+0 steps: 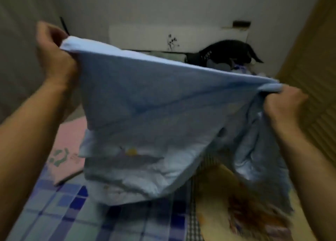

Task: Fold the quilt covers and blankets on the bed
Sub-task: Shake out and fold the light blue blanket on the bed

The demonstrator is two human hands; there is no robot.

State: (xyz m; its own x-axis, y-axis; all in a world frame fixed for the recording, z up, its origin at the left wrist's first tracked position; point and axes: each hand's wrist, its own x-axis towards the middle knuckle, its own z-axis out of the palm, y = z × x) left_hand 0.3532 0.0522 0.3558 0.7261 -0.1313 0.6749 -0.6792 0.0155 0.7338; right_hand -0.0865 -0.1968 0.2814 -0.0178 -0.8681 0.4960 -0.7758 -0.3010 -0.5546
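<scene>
A light blue quilt cover (149,113) hangs stretched in the air over the bed, its top edge running from upper left down to the right. My left hand (54,55) grips its upper left corner, raised high. My right hand (283,102) grips the other end of that edge, lower and farther right, with bunched cloth hanging below it. The cover's lower folds droop onto the blue checked bedsheet (60,213). The frame is blurred by motion.
A folded pink cloth (67,149) lies on the bed at the left. A yellow blanket with a brown print (241,209) lies at the lower right. Dark clothes (223,53) and pillows pile by the white headboard (145,37). A wooden panel (312,77) stands at the right.
</scene>
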